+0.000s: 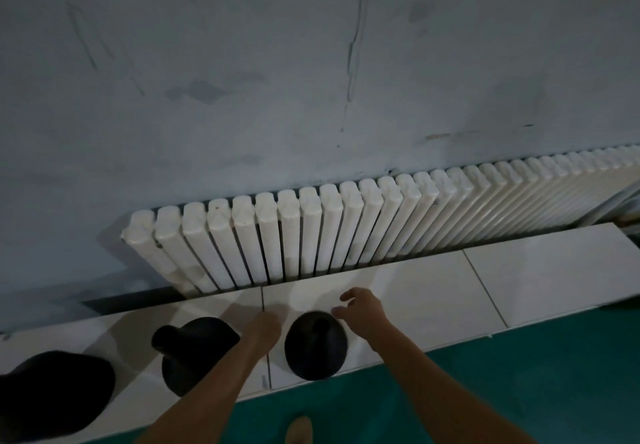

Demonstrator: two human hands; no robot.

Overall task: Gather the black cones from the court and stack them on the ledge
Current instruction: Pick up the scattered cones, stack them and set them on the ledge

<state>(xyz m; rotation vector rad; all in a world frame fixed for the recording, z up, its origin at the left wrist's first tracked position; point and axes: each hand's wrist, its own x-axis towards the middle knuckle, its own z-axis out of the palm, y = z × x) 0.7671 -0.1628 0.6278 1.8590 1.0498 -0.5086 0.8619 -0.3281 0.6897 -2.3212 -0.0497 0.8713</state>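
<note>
Three black cones stand on the white tiled ledge [433, 291]. One cone [315, 348] sits upright near the middle, seen from above. A second cone [194, 353] stands to its left, and a third [52, 391] is at the far left, cut off by the frame. My left hand [265, 329] hovers between the middle and second cones, fingers pointing down, holding nothing. My right hand [362, 310] floats just right of the middle cone with fingers loosely spread, apart from it.
A long white radiator [346, 222] runs along the grey-blue wall [277, 80] behind the ledge. Green court floor [519, 384] lies in front of the ledge. A shoe tip [298, 428] shows at the bottom edge.
</note>
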